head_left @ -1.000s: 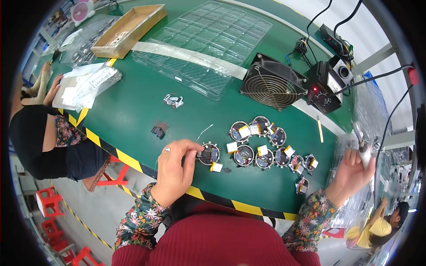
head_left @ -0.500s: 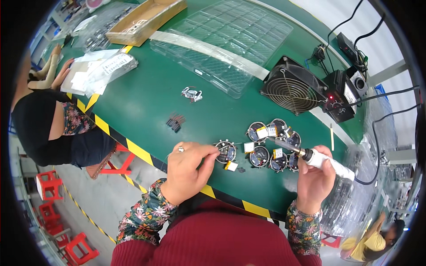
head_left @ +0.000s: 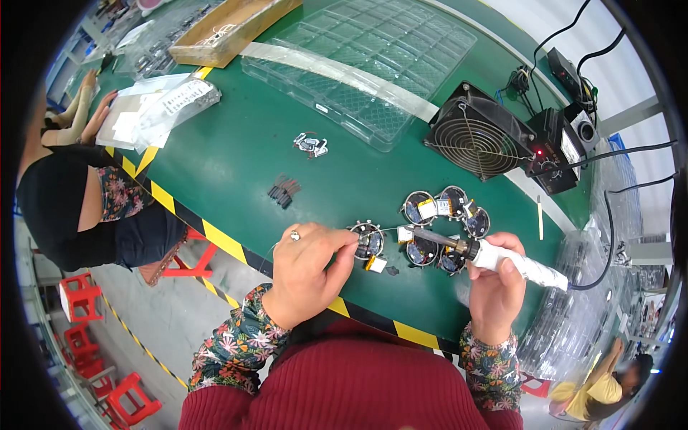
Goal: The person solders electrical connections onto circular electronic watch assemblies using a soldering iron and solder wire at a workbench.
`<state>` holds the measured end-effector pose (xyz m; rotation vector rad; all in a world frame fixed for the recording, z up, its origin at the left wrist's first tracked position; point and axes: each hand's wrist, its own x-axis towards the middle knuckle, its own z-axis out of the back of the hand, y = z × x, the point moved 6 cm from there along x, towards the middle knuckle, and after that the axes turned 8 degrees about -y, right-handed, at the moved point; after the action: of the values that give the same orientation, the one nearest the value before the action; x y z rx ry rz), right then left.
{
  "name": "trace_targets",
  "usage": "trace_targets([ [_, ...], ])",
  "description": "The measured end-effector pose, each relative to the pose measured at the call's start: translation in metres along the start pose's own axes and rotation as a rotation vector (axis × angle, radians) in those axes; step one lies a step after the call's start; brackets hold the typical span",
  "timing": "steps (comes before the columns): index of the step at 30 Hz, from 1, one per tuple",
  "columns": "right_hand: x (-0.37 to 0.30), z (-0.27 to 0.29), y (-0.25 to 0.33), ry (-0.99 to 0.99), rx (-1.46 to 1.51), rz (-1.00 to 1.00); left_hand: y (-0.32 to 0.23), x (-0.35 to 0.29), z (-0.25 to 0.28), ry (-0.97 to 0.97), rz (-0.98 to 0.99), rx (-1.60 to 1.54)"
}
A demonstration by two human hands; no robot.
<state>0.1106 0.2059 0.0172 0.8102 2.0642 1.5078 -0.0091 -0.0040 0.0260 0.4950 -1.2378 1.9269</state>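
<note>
My right hand [head_left: 496,290] grips a soldering iron [head_left: 512,264] by its white-wrapped handle, its tip pointing left. A pinch of my left hand's [head_left: 309,272] thumb and forefinger holds thin solder wire [head_left: 387,229], whose free end reaches right toward the iron's tip; whether they touch is too small to tell. Just beyond those fingertips lies a round circuit board [head_left: 370,244] in a metal ring, with a small battery [head_left: 375,264] beside it. More ringed boards [head_left: 421,251] with small batteries attached sit to the right, partly hidden behind the iron.
A black fan [head_left: 479,136] and a soldering station [head_left: 552,154] stand at the right. Dark tubing pieces [head_left: 284,192] and small white wired parts [head_left: 310,145] lie mid-table. Behind are a clear plastic tray [head_left: 358,72] and a cardboard box [head_left: 233,32]. Another person [head_left: 64,208] sits at left.
The soldering iron in my right hand has moved left, bringing its tip near the solder wire's free end. My left hand has shifted only slightly to the right. The view has tilted a little.
</note>
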Motion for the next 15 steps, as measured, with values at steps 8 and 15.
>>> trace_targets([
  [8, 0.0003, -0.0017, -0.0020, 0.018, 0.019, -0.012, 0.0000, -0.0013, -0.0016, 0.015, 0.003, 0.008],
  [15, -0.0009, -0.0011, -0.0033, -0.005, 0.008, -0.030, 0.0001, -0.0020, -0.0027, 0.026, 0.011, 0.010],
])
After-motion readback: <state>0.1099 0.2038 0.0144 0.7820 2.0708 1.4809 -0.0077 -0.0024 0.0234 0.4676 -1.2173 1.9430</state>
